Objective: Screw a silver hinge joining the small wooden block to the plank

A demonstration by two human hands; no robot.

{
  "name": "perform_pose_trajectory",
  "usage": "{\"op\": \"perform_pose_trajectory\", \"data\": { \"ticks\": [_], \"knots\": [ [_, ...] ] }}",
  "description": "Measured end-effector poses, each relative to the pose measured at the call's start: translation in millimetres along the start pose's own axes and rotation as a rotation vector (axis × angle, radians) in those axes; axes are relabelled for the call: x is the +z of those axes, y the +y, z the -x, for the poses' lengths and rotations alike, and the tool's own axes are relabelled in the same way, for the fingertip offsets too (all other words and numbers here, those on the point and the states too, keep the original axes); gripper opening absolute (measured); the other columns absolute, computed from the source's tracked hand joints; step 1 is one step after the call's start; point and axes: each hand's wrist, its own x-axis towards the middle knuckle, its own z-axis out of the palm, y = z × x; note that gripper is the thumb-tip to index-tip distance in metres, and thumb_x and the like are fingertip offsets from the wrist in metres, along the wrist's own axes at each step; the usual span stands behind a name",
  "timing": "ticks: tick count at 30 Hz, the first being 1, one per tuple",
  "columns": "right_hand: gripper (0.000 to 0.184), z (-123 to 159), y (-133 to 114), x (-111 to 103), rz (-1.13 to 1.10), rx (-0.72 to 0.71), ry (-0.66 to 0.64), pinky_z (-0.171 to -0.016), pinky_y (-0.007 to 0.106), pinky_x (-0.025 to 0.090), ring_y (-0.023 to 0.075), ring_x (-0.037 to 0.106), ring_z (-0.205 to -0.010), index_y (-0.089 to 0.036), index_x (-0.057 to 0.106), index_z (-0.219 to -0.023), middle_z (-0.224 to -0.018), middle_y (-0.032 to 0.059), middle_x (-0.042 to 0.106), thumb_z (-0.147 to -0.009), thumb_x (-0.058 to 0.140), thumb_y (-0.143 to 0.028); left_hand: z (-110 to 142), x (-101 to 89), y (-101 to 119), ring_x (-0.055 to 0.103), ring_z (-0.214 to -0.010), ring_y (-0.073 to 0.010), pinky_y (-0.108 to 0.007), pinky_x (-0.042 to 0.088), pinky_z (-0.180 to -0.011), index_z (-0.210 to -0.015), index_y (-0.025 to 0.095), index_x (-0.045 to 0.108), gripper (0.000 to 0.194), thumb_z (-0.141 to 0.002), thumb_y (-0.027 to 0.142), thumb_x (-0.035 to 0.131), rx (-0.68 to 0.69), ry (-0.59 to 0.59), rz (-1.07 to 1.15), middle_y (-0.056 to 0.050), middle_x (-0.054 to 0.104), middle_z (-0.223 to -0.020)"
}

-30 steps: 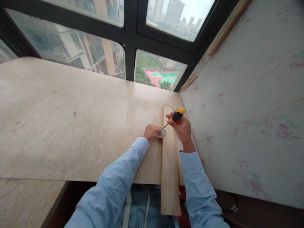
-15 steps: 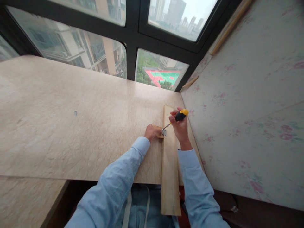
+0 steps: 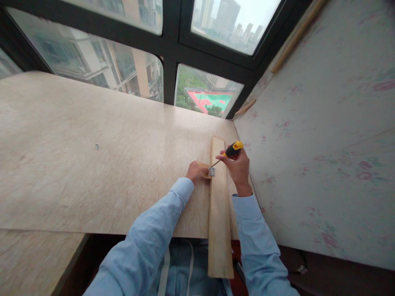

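Observation:
A long pale wooden board [image 3: 219,222] lies on the stone-patterned ledge, its near end jutting past the edge. Against its left side sits a small wooden block [image 3: 203,165], gripped by my left hand [image 3: 195,172]. A silver metal hinge [image 3: 212,172] spans the joint between block and board. My right hand [image 3: 238,166] is closed around a screwdriver [image 3: 231,149] with a black and yellow handle. The shaft slants down to the left, its tip at the hinge's upper left part. Any screw under the tip is too small to make out.
A small metal piece [image 3: 96,146] rests on the ledge [image 3: 138,135] to the left. The flowered wall [image 3: 308,164] rises close to my right arm. Dark-framed windows [image 3: 170,53] stand behind the ledge.
My right hand has turned and shifted slightly right on the screwdriver handle, which now leans lower. The tip stays at the hinge, and my left hand keeps its grip on the block.

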Motion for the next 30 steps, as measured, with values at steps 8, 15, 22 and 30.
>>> {"op": "perform_pose_trajectory", "data": {
  "ticks": [8, 15, 22, 30],
  "knots": [
    [0.068, -3, 11, 10, -0.206, -0.097, -0.093, -0.104, 0.044, 0.048, 0.0199, 0.066, -0.108, -0.029, 0.039, -0.132, -0.117, 0.0061, 0.066, -0.077, 0.074, -0.047, 1, 0.9, 1, 0.062, -0.061, -0.0123, -0.019, 0.049, -0.051, -0.066, 0.014, 0.059, 0.016, -0.059, 0.007, 0.071, -0.001, 0.050, 0.069, 0.003, 0.062, -0.064],
    [0.073, 4, 3, -5, -0.334, -0.052, -0.281, -0.107, 0.047, 0.047, 0.0220, 0.065, -0.117, -0.033, 0.037, -0.140, -0.125, 0.0064, 0.066, -0.078, 0.074, -0.045, -3, 1.0, -3, 0.060, -0.058, -0.0117, -0.018, 0.048, -0.048, -0.069, 0.014, 0.057, 0.018, -0.058, 0.006, 0.069, -0.004, 0.057, 0.101, 0.003, 0.061, -0.064],
    [0.083, -3, -6, 1, 0.189, -0.073, 0.018, -0.082, 0.045, 0.057, 0.0250, 0.069, -0.079, -0.022, 0.054, -0.128, -0.093, 0.0055, 0.070, -0.060, 0.082, -0.060, -2, 0.5, -3, 0.062, -0.061, -0.0129, -0.018, 0.048, -0.049, -0.067, 0.015, 0.059, 0.016, -0.058, 0.008, 0.069, 0.007, 0.054, 0.112, 0.003, 0.061, -0.064],
    [0.072, -4, 8, 6, -0.243, -0.094, -0.182, -0.105, 0.044, 0.048, 0.0213, 0.062, -0.118, -0.031, 0.039, -0.136, -0.122, 0.0065, 0.064, -0.076, 0.076, -0.046, 0, 1.5, -1, 0.061, -0.059, -0.0122, -0.019, 0.048, -0.049, -0.064, 0.014, 0.060, 0.013, -0.058, 0.009, 0.071, 0.014, 0.029, 0.111, 0.003, 0.062, -0.062]
  ]
}}
